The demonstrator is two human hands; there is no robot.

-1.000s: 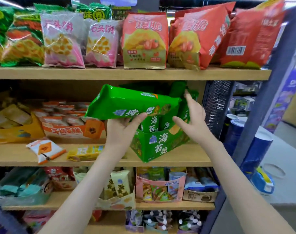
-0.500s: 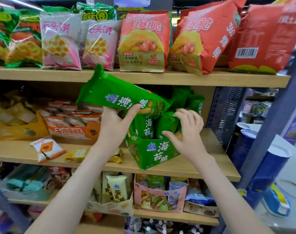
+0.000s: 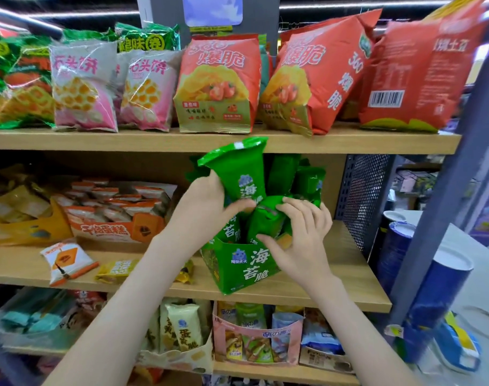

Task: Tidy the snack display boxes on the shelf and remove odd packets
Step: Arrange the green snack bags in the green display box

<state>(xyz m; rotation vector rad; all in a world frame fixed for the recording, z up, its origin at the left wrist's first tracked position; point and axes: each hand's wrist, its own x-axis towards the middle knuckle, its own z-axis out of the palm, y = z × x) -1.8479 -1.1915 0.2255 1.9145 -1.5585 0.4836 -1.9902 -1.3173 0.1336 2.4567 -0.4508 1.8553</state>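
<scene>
A green seaweed-snack display box (image 3: 244,270) stands on the middle shelf (image 3: 335,285), holding several upright green packets. My left hand (image 3: 207,201) grips one green packet (image 3: 241,171) by its lower part; the packet stands nearly upright over the box's left side. My right hand (image 3: 301,235) has its curled fingers round the top of another green packet (image 3: 264,221) inside the box, thumb at the box's front rim. An orange display box of cakes (image 3: 112,227) sits to the left, with a loose orange-white packet (image 3: 67,260) and a yellow packet (image 3: 116,270) lying on the shelf in front.
Large red chip bags (image 3: 218,84) and pink bags (image 3: 83,87) line the top shelf. A perforated metal panel (image 3: 363,199) closes the shelf's right end. Blue paper cups (image 3: 438,291) stack at the right. More display boxes (image 3: 254,341) fill the lower shelf.
My left hand swung the green packet from lying sideways to nearly upright over the box. My right hand moved from the box's side onto a packet inside it. The camera came closer.
</scene>
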